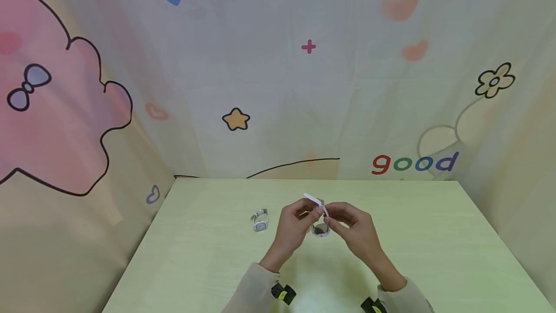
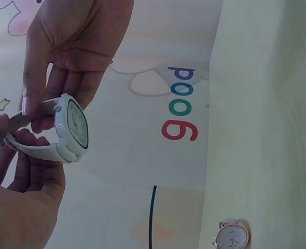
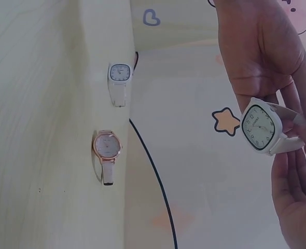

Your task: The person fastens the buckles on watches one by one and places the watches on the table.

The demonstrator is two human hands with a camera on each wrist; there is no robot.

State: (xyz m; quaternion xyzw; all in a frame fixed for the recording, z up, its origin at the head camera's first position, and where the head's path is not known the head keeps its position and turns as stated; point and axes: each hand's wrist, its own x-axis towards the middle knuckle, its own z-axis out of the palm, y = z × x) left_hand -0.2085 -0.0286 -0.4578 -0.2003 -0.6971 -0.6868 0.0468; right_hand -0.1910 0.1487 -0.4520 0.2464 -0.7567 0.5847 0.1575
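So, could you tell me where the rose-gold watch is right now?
In the head view, the rose-gold watch lies on the table directly below both hands, right of the white square watch.

Staged recording booth, not a lived-in room: pale green counter (image 1: 208, 264) enclosed left, far and right by a cartoon-printed fabric backdrop (image 1: 278, 86) showing hearts, star, flower, word "good".

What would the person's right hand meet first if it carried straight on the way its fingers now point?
Most likely the left hand. The right hand points leftward across the table, and both hold the white watch between them. The square-faced watch lies further along, though depth is unclear.
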